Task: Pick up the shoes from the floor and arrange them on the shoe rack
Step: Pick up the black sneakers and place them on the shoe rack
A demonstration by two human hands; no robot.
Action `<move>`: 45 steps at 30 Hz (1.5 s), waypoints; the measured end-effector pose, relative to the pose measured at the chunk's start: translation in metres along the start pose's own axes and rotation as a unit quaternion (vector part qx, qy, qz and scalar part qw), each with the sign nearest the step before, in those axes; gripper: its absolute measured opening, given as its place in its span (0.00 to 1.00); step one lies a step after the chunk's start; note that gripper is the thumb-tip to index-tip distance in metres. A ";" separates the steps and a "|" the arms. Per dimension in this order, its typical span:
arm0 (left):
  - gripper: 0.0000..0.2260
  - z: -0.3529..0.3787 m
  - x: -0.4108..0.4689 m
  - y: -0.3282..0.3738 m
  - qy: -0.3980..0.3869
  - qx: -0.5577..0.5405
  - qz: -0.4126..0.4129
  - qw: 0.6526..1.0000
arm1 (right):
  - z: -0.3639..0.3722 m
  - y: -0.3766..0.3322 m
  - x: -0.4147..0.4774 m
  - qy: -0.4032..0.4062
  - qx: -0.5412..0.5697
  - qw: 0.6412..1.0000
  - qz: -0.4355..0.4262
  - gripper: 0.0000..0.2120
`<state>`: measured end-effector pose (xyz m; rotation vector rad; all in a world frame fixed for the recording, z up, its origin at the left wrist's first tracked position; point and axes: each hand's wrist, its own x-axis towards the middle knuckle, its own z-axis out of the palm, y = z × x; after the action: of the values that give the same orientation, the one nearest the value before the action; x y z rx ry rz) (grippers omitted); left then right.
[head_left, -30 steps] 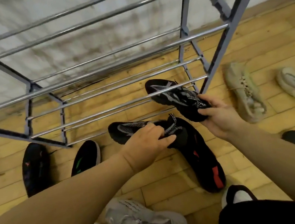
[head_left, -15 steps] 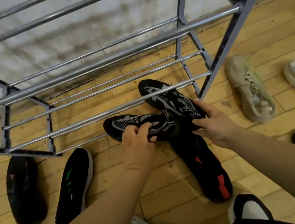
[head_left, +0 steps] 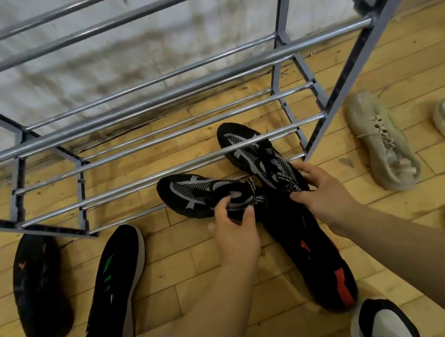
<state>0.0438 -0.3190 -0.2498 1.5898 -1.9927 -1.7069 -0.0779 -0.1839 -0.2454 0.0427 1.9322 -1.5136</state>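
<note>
Our left hand (head_left: 236,232) pinches the heel of one black shoe (head_left: 188,196) by the low bars of the shoe rack (head_left: 149,104). Our right hand (head_left: 324,201) grips the other black shoe (head_left: 253,155), farther right. Our hands hide both heels.

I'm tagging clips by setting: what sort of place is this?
Likely a home entryway or room corner: a grey metal-tube shoe rack stands on a yellow wooden plank floor against a stained white wall, with a beige laced sneaker lying loose beside it.
</note>
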 end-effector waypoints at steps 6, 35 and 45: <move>0.15 -0.003 -0.002 0.014 -0.005 -0.011 -0.007 1.000 | -0.001 0.005 0.000 -0.006 -0.085 0.996 -0.029 0.29; 0.20 0.001 0.074 0.061 -0.049 0.130 0.177 0.974 | -0.001 -0.016 0.049 0.064 -0.038 0.996 -0.053 0.26; 0.33 0.005 0.100 0.037 -0.114 0.331 0.242 0.905 | 0.000 -0.016 0.063 0.022 -0.476 0.872 -0.108 0.33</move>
<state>-0.0284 -0.3928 -0.2766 0.8590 -2.9799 -1.1191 -0.1334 -0.2125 -0.2646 -0.5897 2.5750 -0.5235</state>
